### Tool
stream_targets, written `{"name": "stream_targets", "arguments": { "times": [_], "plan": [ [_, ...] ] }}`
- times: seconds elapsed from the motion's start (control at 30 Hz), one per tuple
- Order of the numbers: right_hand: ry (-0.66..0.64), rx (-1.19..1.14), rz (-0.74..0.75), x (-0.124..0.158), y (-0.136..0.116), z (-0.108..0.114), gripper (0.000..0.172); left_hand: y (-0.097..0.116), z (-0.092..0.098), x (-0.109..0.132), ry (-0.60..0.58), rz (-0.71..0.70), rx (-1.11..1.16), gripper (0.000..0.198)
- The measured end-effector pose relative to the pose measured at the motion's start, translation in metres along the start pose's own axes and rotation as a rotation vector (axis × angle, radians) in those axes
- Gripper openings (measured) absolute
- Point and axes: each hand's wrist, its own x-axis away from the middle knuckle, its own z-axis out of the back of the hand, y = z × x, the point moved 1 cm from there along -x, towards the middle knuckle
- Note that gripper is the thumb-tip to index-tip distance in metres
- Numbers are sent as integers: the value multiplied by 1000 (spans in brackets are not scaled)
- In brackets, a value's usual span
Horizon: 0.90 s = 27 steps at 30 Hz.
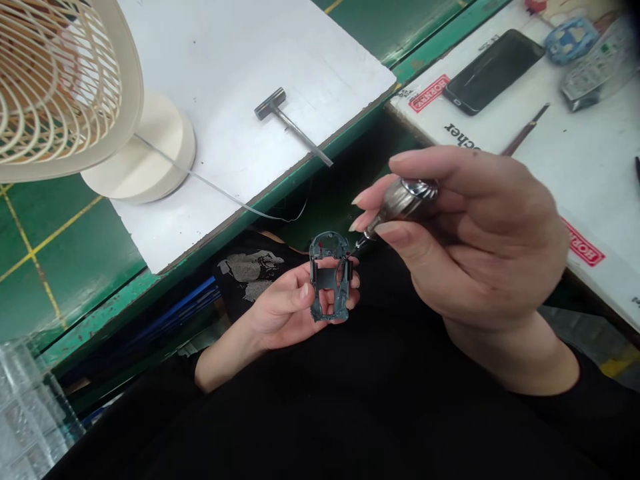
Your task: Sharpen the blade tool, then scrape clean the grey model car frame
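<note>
Two hands, both busy. My left hand (285,310) grips a small dark car-shaped frame (327,278) just off view centre toward 6 o'clock, thumb at its 9 o'clock side, fingers behind and round to 3. My right hand (485,233), at 3 o'clock in view, pinches a screwdriver (403,200) by its handle; tip points at the frame's 2 o'clock edge, contact unclear. From the frame: T-shaped metal tool (293,127) between 11 and 12, on a white board (240,40), shaft end past the edge; fan (131,100) at 10; phone (493,70) near 1; slim tool (525,133) at 2; blue toy car (570,40) between 1 and 2.
</note>
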Motion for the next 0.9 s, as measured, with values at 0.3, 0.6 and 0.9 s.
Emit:
{"name": "stream_targets", "arguments": {
  "times": [0.3, 0.6, 0.9],
  "plan": [
    [15, -79, 4, 0, 0, -2, 64, 0, 3, -3, -94, 27, 36, 59],
    [25, -101, 136, -1, 7, -5, 68, -3, 8, -3, -50, 14, 71, 56],
    [25, -61, -2, 4, 6, -1, 60, -5, 3, -5, -36, -66, 37, 55]
  ]
}}
